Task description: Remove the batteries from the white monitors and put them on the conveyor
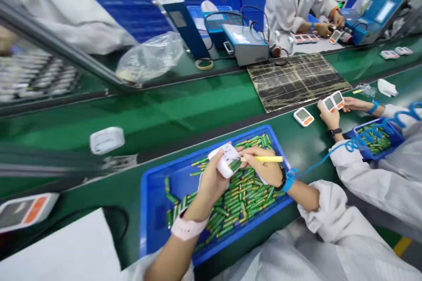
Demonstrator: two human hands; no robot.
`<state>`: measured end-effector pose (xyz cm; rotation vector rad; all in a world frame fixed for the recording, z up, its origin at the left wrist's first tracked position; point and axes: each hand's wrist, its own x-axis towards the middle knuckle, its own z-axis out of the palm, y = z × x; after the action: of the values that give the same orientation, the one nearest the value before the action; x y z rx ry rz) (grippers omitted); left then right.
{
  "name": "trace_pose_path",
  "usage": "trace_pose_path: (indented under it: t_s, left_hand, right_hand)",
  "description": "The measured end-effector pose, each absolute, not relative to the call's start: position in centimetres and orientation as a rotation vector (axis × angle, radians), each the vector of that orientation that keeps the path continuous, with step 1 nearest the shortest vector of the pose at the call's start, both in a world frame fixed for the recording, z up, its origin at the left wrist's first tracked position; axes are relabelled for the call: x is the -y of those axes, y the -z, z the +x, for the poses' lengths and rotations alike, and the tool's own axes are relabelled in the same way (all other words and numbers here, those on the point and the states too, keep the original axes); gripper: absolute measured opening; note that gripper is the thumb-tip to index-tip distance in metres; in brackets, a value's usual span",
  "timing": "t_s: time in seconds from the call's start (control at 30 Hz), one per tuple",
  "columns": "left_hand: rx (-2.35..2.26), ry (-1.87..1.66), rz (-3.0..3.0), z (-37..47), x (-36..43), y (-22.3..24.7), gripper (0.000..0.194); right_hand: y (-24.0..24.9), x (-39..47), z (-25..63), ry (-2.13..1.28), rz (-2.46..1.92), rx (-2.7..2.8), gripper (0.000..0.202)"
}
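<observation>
Above a blue tray (143, 210) of green batteries (242, 197), my left hand (211, 180) is closed around a small white plastic device (228, 158), its back turned up and a battery compartment showing. My right hand (268, 172) grips a slim yellow pen-like stick (268, 159), with its tip end close to the device. The exact kind of stick cannot be made out. Around my right wrist is a blue strap (289, 179) with a coiled cord.
A co-worker's hands (330, 118) hold two white display devices (332, 101) at right, near another battery tray (364, 153). One display device (303, 117) lies between us. A white device (107, 139) sits on the green belt (184, 109). White paper (66, 250) lies at lower left.
</observation>
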<state>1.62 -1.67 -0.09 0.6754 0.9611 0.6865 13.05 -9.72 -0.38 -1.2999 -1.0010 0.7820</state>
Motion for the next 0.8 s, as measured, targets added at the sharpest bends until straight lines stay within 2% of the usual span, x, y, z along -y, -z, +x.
trace_pose_path:
  t_s: [0.1,0.43,0.6,0.8]
  left_hand:
    - [-0.940,-0.705,0.667,1.5,1.8,0.4,0.049]
    - [-0.970,-0.909,0.766,1.2,1.7,1.6,0.064]
    - [-1.103,-1.073,0.897,0.7,1.4,1.1,0.062]
    - [-0.939,-0.972,0.671,0.8,1.4,0.3,0.054]
  right_hand:
    - [0.3,10.0,13.0,-0.843,-1.299,1.131,0.024]
    - [0.6,10.1,13.1,-0.736,-1.300,1.400,0.025]
    - [1.1,9.4,13.7,-0.637,-1.462,1.196,0.030]
    - [0.9,9.0,13.7,-0.964,-1.288,0.932,0.038]
